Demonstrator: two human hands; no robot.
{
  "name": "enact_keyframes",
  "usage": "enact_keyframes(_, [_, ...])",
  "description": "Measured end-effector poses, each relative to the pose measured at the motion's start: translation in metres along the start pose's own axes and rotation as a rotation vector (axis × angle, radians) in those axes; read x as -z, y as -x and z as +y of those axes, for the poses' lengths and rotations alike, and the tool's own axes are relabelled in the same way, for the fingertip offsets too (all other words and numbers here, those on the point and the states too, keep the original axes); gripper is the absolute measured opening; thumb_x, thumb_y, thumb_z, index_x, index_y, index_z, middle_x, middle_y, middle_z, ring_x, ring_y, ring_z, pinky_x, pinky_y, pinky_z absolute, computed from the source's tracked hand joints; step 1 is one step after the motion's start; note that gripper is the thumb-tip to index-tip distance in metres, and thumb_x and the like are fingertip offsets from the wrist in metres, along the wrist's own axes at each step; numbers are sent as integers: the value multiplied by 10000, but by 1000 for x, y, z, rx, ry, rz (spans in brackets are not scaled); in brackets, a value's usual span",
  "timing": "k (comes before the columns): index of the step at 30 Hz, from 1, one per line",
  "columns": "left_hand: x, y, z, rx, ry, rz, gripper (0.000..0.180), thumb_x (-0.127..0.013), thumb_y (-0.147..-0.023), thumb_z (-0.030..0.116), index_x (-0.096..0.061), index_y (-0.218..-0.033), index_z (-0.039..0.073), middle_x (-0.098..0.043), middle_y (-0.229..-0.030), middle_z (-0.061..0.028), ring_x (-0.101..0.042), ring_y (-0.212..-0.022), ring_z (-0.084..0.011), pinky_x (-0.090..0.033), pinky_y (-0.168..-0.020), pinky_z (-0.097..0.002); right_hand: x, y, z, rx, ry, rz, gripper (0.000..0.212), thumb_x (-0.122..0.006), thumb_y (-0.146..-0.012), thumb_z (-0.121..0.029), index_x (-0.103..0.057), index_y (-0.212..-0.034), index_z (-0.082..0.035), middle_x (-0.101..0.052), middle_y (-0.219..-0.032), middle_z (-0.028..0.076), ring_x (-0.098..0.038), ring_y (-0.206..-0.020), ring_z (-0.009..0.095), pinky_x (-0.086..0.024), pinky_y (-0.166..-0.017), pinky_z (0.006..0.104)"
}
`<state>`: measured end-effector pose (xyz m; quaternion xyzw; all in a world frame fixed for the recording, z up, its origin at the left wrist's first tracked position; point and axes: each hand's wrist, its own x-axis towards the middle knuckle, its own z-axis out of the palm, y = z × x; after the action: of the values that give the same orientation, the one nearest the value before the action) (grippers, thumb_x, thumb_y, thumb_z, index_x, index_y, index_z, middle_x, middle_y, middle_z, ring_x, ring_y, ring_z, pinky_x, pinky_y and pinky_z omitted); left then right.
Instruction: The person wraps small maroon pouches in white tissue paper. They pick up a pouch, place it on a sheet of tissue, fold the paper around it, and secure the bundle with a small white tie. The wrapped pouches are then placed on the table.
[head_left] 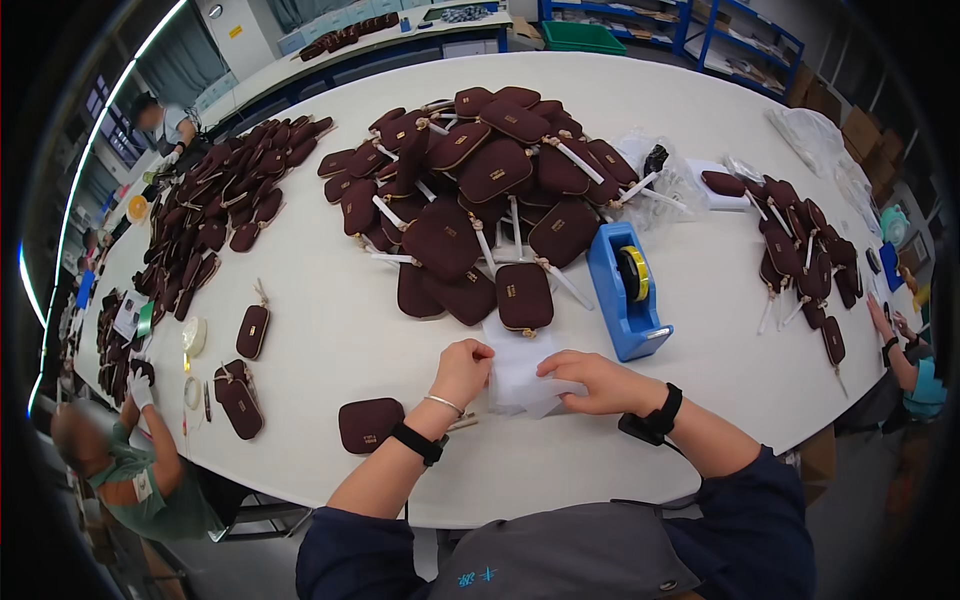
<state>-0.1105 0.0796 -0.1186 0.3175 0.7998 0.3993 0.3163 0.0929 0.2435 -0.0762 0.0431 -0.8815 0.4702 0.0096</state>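
A stack of thin white paper sheets [517, 352] lies on the table in front of me. At its left edge the fingers of my left hand [463, 372] are pinched together against the paper. My right hand [592, 381] grips the right side of a sheet, whose near corner is lifted and bent. Just beyond the paper rests a dark maroon zip pouch [524, 298] with a cord pull. Another maroon pouch [370, 425] lies beside my left forearm, with part of its cord showing past the wrist.
A blue tape dispenser [628, 290] with yellow tape stands right of the paper. Beyond is a large heap of maroon pouches [497, 170], some with white-wrapped pulls. More pouches lie in piles at left [215, 200] and right [800, 240]. Co-workers sit at both sides.
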Motion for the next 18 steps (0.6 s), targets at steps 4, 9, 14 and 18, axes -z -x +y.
enact_keyframes(4, [-4, -6, -2, 49, 57, 36, 130, -609, -860, 10, -678, -950, -54, -687, -779, -97, -668, -637, -149, -544, -583, -267, 2, -6, 3, 148, 159, -1, 213, -629, -753, -32, -606, -953, 37, -566, -1274, 163, -450, -1317, 331, -424, -1051, 400])
enact_keyframes(9, [-6, -2, -14, -220, -157, 168, 150, -639, -873, 79, -669, -948, -47, -691, -807, -129, -659, -667, -181, -532, -631, -313, 1, -2, 1, 166, 120, -67, 211, -617, -747, -20, -604, -949, 40, -564, -1280, 166, -433, -1336, 326, -416, -1063, 401])
enact_keyframes(14, [0, -12, 25, -363, -372, 307, 275, -690, -866, 217, -612, -959, -30, -687, -896, -181, -671, -776, -281, -533, -713, -361, -8, 2, 13, 147, 41, -62, 194, -612, -752, -27, -606, -935, 38, -528, -1331, 183, -421, -1344, 335, -401, -1073, 398])
enact_keyframes(18, [-10, -27, 59, -170, -369, 220, 444, -723, -837, 323, -547, -1058, -19, -678, -966, -211, -682, -863, -337, -536, -748, -385, -10, 0, 6, 126, 71, -79, 180, -618, -749, -37, -611, -912, 38, -504, -1356, 195, -415, -1345, 344, -389, -1082, 407])
